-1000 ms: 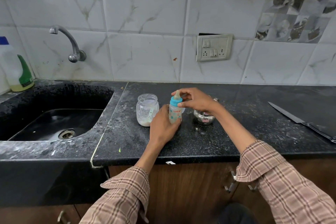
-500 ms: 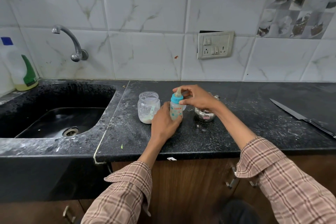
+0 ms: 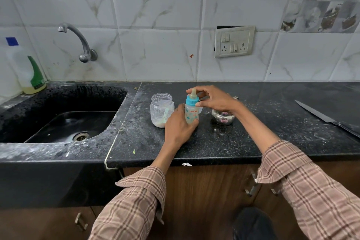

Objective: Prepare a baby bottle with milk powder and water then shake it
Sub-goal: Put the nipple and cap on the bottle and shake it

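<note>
My left grip curls round the baby bottle, which stands upright on the black table between the open powder jar and a small steel pot. My right grip pinches its blue collar, fingertips beside the teat
</note>
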